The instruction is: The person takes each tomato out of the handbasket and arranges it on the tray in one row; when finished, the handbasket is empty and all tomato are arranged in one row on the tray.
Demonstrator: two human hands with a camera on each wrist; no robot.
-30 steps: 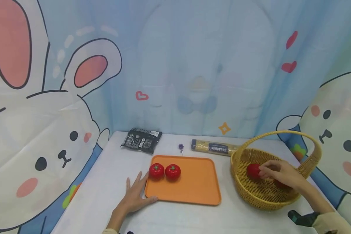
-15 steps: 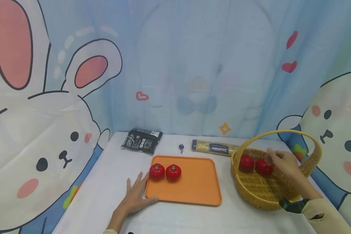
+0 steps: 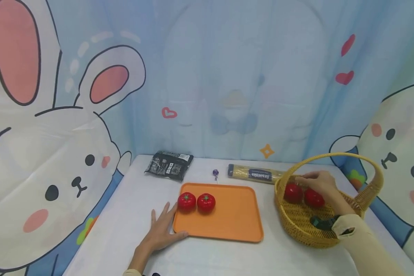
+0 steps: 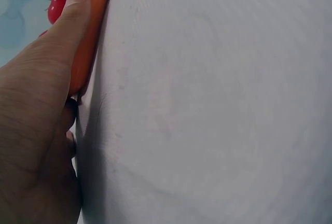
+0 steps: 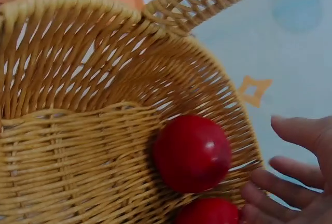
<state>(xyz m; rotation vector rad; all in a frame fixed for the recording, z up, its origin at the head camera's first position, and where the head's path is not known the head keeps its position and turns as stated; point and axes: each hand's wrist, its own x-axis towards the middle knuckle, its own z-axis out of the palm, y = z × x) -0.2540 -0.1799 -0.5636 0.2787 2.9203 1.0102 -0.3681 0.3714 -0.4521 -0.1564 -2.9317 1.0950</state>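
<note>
Two red tomatoes with green stems, one at the left (image 3: pixel 186 202) and its neighbour (image 3: pixel 206 203), sit side by side on an orange tray (image 3: pixel 232 218). My left hand (image 3: pixel 160 232) rests at the tray's left edge, fingers spread, thumb along the front corner. In the wicker basket (image 3: pixel 296 234) lie two smooth red round fruits, one fruit (image 3: pixel 292 193) against the back left wall and another fruit (image 3: pixel 314 198) beside it. My right hand (image 3: pixel 318 183) is over the basket's back rim, above the fruits. The right wrist view shows its fingers (image 5: pixel 285 189) loosely extended, holding nothing.
The basket's tall handle (image 3: pixel 334 154) arches over the right arm. Along the back of the white table lie a black packet (image 3: pixel 169 165), a small purple-topped lollipop (image 3: pixel 215 173) and a pack of spaghetti (image 3: pixel 255 173), partly behind the basket. A printed curtain hangs behind.
A second ago my right hand was at a fruit mid-basket. Both fruits then shifted to the back left, and the hand moved back and left above them. My left hand stayed put.
</note>
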